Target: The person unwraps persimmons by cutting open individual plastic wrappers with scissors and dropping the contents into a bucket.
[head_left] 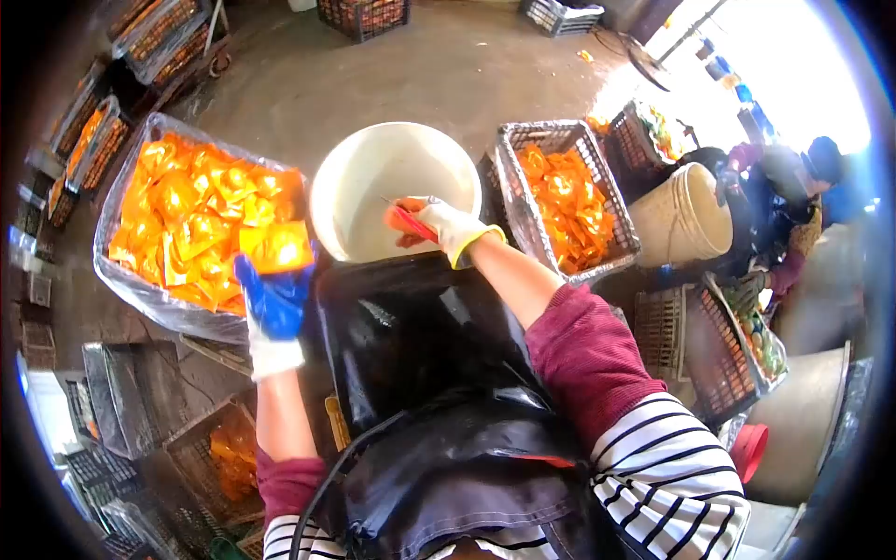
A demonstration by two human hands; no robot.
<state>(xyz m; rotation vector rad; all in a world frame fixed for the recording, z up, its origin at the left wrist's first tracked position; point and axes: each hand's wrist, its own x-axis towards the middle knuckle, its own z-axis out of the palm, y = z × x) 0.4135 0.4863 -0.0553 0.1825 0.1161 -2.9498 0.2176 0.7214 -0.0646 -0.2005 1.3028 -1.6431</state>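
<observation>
My left hand (277,294), in a blue and white glove, grips an orange packet (276,247) at the right side of a lined crate (159,299) heaped with orange packets. Over the near rim of a white bucket (327,201) is my right hand (434,224), in a white glove with orange-red fingers and a yellow cuff. Its fingers are closed around something red, perhaps a tool handle, with a thin tip pointing left. A black apron (420,336) covers my lap, just below the bucket.
A second crate (505,154) with orange packets stands right of the bucket. Beyond it are a cream bucket (658,229) and a person (779,187) in dark clothing. More crates (364,19) line the back and left. A crate (714,373) with green packets sits at right.
</observation>
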